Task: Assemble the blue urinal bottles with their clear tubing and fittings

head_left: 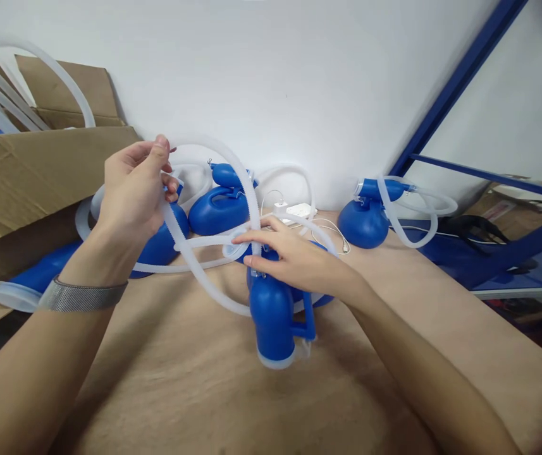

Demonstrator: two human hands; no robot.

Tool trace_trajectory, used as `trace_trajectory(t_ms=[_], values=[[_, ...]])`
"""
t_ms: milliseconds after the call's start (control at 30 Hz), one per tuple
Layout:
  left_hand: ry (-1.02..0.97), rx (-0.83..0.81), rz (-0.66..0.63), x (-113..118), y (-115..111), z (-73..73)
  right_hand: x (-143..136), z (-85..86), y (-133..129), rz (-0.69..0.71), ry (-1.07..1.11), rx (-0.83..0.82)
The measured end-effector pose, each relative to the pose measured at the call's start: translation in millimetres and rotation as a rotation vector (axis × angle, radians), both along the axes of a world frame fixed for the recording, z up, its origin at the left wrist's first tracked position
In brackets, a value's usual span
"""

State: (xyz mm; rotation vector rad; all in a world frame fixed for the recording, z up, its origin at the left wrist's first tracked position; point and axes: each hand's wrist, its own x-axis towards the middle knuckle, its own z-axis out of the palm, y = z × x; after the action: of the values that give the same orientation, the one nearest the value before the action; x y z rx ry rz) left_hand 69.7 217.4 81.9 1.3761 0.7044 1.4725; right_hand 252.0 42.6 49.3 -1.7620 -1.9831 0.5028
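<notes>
A blue bottle-shaped container (273, 316) with a side handle and a whitish end cap is in the middle, its capped end toward me. A translucent ribbed hose (240, 167) rises from its far end and loops left. My left hand (138, 183) is raised at the left, its fingers curled around part of the hose. My right hand (289, 253) rests its spread fingers against the hose just above the container's neck, with the thumb near the neck. Parts of the hose cross below my left hand.
More blue containers with hoses stand along the wall, including one at the right (363, 224). A cardboard box (47, 183) holding hoses is at the left. A white power strip (299, 212) with cables lies behind. A blue metal frame (460, 82) rises at the right.
</notes>
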Motion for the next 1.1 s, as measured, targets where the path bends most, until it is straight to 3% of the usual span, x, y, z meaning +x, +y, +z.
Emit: trace_trajectory(t_ms=[167, 500, 633, 767, 967, 1100], values=[[-0.003, -0.03, -0.039, 4, -6, -0.8, 31, 5.9, 3, -0.062, -0.191, -0.118], [0.264, 0.093, -0.132, 22, -8, -28.4, 94, -3.6, 9, -0.142, -0.274, -0.118], [0.359, 0.129, -0.133, 24, -4, -37.8, 109, -2.6, 9, -0.091, -0.188, -0.093], [0.443, 0.147, -0.197, 24, 0, -45.4, 135, 3.3, -3, -0.041, -0.078, -0.177], [0.682, 0.143, -0.297, 24, -1, -47.7, 171, 20.8, -50, -0.328, -0.125, -0.241], [0.823, 0.185, -0.291, 24, 0, -48.1, 203, 18.1, -77, -0.54, -0.186, -0.157]])
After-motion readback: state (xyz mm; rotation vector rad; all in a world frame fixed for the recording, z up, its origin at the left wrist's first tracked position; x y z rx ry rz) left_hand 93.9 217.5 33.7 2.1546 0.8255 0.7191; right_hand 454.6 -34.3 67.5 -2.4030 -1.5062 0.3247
